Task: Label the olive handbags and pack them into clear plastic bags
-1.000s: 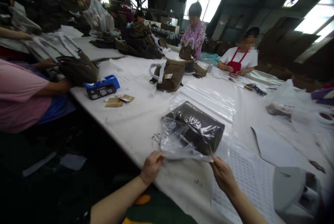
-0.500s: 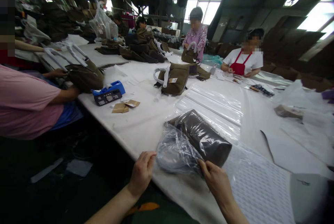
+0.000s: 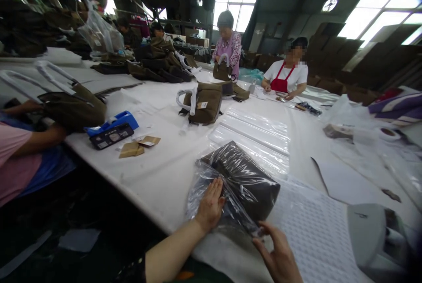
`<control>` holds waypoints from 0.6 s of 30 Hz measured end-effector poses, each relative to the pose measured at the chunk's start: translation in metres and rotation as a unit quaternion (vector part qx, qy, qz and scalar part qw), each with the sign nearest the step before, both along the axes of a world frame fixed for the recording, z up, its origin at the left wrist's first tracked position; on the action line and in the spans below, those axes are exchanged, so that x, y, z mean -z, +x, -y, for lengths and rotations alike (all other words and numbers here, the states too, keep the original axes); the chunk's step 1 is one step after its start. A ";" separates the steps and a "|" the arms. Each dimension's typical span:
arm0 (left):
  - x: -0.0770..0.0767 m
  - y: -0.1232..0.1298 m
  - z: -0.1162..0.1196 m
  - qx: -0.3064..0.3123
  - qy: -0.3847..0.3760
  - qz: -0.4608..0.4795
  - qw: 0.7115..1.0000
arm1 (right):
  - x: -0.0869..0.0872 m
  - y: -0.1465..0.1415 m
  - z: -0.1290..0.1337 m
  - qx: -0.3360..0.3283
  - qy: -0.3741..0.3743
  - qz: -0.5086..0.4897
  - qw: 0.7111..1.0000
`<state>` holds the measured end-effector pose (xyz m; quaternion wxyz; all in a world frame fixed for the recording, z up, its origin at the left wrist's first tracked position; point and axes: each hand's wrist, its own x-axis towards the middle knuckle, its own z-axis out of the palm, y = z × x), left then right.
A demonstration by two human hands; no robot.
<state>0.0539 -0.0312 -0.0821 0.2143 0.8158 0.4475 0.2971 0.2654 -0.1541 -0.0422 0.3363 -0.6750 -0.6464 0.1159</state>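
A dark olive-brown handbag [image 3: 244, 173] lies inside a clear plastic bag [image 3: 206, 186] on the white table, close in front of me. My left hand [image 3: 211, 206] rests flat, fingers stretched, on the plastic at the bag's near left side. Beside the near corner of the plastic is my right hand [image 3: 275, 248], its thumb and forefinger apart around the plastic's edge. No firm grip shows there. Flat clear plastic bags [image 3: 253, 136] are spread just beyond the handbag.
A blue tape dispenser [image 3: 112, 125] and brown paper tags [image 3: 138, 146] lie at left. Another olive bag [image 3: 206, 103] stands farther back. To the right are a patterned white sheet [image 3: 316, 226] and a grey machine [image 3: 372, 234]. Co-workers sit or stand around the table [image 3: 148, 186].
My left hand has moved from beside the plastic onto it and lies flat. My right hand's pinch on the plastic edge has loosened. The view has turned right.
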 end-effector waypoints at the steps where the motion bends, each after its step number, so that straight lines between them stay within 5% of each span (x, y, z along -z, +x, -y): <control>1: -0.001 0.000 0.000 -0.008 -0.003 0.001 1.000 | 0.004 0.007 0.004 -0.003 -0.002 -0.012 1.000; 10: 0.004 0.004 0.000 -0.017 0.011 0.002 1.000 | 0.017 0.031 0.004 0.060 -0.125 -0.313 0.940; 14: 0.009 0.002 -0.008 -0.033 -0.017 0.024 0.999 | -0.001 0.111 0.034 0.241 0.020 -0.310 0.919; 18: 0.012 0.004 -0.015 -0.046 -0.056 0.038 0.997 | -0.028 0.219 0.074 0.449 0.145 -0.248 0.846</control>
